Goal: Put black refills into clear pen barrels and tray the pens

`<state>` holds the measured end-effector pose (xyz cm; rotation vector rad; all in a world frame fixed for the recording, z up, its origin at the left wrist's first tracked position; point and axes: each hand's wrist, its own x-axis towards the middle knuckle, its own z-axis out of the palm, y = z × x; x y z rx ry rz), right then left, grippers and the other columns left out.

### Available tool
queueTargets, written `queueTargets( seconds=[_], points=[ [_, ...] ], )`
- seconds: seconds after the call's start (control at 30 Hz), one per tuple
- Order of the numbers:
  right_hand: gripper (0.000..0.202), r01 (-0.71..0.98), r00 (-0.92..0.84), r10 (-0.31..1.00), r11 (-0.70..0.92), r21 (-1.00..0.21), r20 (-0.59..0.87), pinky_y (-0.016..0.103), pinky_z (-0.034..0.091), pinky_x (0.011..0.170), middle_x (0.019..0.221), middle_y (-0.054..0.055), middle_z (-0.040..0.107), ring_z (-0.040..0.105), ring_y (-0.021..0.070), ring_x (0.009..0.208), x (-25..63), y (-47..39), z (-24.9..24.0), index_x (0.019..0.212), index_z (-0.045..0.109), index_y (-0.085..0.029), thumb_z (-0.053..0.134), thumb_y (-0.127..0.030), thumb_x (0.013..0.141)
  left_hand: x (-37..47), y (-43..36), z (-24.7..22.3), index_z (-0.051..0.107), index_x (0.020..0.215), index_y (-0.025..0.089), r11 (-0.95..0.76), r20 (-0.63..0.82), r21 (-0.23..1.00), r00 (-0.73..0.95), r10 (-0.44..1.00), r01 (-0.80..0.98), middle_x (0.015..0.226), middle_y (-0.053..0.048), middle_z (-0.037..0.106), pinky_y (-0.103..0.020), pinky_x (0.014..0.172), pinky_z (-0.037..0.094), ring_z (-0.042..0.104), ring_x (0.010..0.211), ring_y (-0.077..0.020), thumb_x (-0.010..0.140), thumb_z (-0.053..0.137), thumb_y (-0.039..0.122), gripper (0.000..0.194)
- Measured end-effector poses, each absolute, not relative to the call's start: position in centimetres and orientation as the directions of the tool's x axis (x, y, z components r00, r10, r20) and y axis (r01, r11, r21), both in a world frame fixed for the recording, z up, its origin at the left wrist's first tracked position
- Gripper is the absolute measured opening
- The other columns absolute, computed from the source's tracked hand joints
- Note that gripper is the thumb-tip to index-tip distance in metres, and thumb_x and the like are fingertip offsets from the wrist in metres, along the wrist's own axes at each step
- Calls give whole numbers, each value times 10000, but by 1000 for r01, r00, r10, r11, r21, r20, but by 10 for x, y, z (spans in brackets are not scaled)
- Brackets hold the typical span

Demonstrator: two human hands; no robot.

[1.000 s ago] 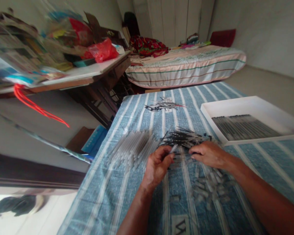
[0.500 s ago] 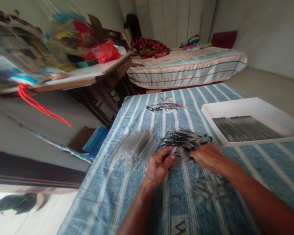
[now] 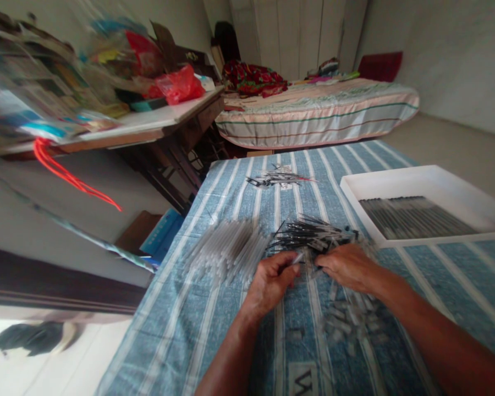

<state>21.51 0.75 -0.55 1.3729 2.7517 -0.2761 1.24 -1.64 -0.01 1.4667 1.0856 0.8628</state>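
My left hand is closed on a clear pen barrel, whose end shows past the thumb and fingertips. Just to the right, my right hand has its fingers pinched together beside the near edge of a pile of black pen refills; whatever lies in that pinch is hidden. A heap of clear, frosted pen barrels is spread left of the refills. Below my right wrist, small translucent caps lie scattered on the blue striped cloth.
A white open box at the right holds a row of dark-tipped pens. Farther back lies a small bunch of thin parts. A cluttered desk stands at the left, with a bed beyond the table.
My right hand has shifted slightly left, towards my left hand. The pen barrel in my left hand has moved a little right and down.
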Motion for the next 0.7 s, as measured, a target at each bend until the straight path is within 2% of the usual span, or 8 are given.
queueTargets(
  seconds=[0.07,0.13,0.2,0.3,0.37,0.43,0.57,0.7],
  points=[
    [197,793,-606,788,589,-156,-108,237,325,552,738,61,706,640,181,667,215,8,-8,794,668,-206,474,-176,800,13,-17,-1,666,848,161,-14,-51,982,337,940,187,624,16,538,-186,468,376,449,508,-82,785,554,224,144],
    [163,783,-602,797,580,-225,-41,233,335,560,708,48,692,617,164,639,215,8,-10,768,655,-197,493,-172,769,14,-17,-1,666,846,162,-12,-59,980,347,936,199,611,18,532,-188,470,365,447,510,-86,786,550,223,144],
    [141,740,-583,809,566,-363,71,220,346,559,662,25,661,577,136,600,214,6,-11,725,633,-188,502,-137,718,14,-17,-1,670,858,162,-11,-63,980,360,931,198,619,12,539,-193,474,366,452,521,-93,786,552,234,156],
    [142,575,-517,830,517,-634,209,192,359,519,579,-14,599,512,99,525,211,3,-10,681,605,-184,492,-99,666,15,-18,0,678,865,162,-7,-67,982,383,921,187,628,8,541,-196,481,369,447,527,-95,788,551,243,169],
    [124,434,-478,854,434,-790,206,182,372,491,561,-24,590,502,90,498,208,0,-8,694,603,-182,500,-116,673,15,-18,1,685,861,161,-6,-70,982,392,917,189,620,11,537,-196,482,364,442,524,-93,787,552,232,168],
    [91,311,-465,871,326,-893,156,183,396,485,569,-18,602,521,93,498,206,-2,-7,707,607,-178,519,-155,697,16,-19,2,689,871,161,-6,-71,982,398,914,190,617,14,536,-197,483,363,441,523,-91,785,555,222,171],
    [92,203,-433,896,204,-958,98,189,421,474,583,-11,599,541,98,499,207,0,-10,740,641,-173,602,-253,713,16,-20,2,684,904,163,-7,-68,984,409,910,179,637,13,541,-198,486,370,446,531,-90,790,549,208,182],
    [197,116,-380,925,81,-990,31,186,418,436,616,-28,584,514,81,461,210,3,-14,803,628,-175,686,-294,657,14,-20,1,676,900,160,2,-72,985,402,913,173,650,6,547,-200,486,378,454,537,-94,796,542,209,177]
  ],
)
